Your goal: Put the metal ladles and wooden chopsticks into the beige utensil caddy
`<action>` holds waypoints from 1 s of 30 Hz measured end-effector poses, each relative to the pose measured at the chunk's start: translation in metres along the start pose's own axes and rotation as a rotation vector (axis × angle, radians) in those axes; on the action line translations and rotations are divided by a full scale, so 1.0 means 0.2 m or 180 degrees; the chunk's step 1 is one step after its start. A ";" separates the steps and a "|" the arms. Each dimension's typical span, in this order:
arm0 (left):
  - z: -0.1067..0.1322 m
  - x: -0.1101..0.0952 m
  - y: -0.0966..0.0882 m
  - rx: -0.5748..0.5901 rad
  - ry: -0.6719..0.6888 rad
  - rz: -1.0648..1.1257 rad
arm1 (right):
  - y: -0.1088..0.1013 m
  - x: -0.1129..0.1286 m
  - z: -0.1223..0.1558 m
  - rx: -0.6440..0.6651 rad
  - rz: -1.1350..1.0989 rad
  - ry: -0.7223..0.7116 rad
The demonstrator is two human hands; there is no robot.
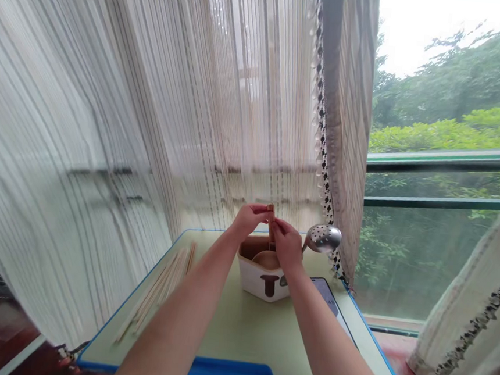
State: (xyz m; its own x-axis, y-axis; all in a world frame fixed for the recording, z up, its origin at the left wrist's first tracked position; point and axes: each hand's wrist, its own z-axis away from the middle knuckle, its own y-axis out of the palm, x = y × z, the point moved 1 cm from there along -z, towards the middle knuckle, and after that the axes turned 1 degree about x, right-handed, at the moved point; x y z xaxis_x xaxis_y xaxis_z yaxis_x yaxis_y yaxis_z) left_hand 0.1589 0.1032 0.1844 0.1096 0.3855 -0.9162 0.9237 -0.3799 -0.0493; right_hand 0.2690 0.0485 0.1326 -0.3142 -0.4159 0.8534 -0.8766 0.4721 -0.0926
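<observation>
My left hand (251, 219) pinches the top end of an upright brown wooden ladle (271, 235). Just below, my right hand (287, 244) has its fingers closed round the same handle. The ladle stands over a white angular holder (253, 278) with a brown inside and a brown mark on its front. A round brown bowl shape shows inside the holder, seemingly the ladle's lower end. To the right of my right hand, a metal slotted skimmer (323, 238) sticks out with its perforated head up; its lower part is hidden.
Several pale chopsticks (162, 285) lie in a loose pile on the table's left. A phone (327, 293) lies right of the holder, partly under my right forearm. The small table (237, 332) has a blue edge. Sheer curtains (247, 123) hang behind, with a window at right.
</observation>
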 end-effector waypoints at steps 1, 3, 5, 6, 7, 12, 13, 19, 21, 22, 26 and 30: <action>0.01 0.00 0.00 -0.0007 -0.0021 0.0021 | 0.00 0.00 0.00 0.0013 0.0029 0.0008; 0.02 0.01 0.00 0.0010 -0.0042 0.0043 | 0.00 0.00 0.00 0.0025 0.0050 -0.0002; 0.03 0.03 -0.01 0.0038 -0.0031 0.0029 | 0.00 0.00 0.01 0.0041 0.0027 -0.0011; 0.03 0.03 -0.01 0.0039 -0.0013 0.0010 | 0.00 0.00 0.01 0.0050 -0.0002 -0.0013; 0.03 0.04 -0.01 0.0029 0.0011 -0.0013 | 0.00 0.01 0.01 0.0062 -0.0040 -0.0016; 0.04 0.08 -0.02 0.0034 0.0157 -0.0120 | 0.00 0.02 0.02 0.0076 0.0021 -0.0027; 0.04 0.09 -0.02 0.0041 0.0185 -0.0118 | 0.00 0.02 0.03 0.0071 0.0084 -0.0021; 0.06 0.08 -0.03 -0.0066 0.0245 -0.0224 | 0.00 -0.01 0.02 0.0038 0.0312 -0.0124; 0.09 0.07 -0.06 -0.0264 0.0271 -0.0362 | 0.00 -0.02 0.02 -0.0004 0.0448 -0.0216; 0.11 0.07 -0.09 -0.0418 0.0305 -0.0417 | 0.00 -0.02 0.03 -0.0073 0.0556 -0.0295; 0.23 0.12 -0.29 -0.1111 0.0486 -0.0641 | 0.01 0.06 0.12 -0.0653 0.0860 -0.1118; 0.40 0.22 -0.59 -0.1851 0.0485 -0.0941 | 0.13 0.18 0.31 -0.0547 0.0640 -0.1998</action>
State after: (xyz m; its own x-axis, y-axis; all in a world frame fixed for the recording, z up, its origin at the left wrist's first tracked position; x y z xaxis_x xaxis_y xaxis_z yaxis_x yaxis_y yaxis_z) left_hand 0.0248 0.0978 0.1183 -0.1672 0.5345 -0.8285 0.9656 0.2586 -0.0281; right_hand 0.2121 -0.0026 0.1288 -0.6623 -0.6549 0.3639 -0.7251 0.6826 -0.0912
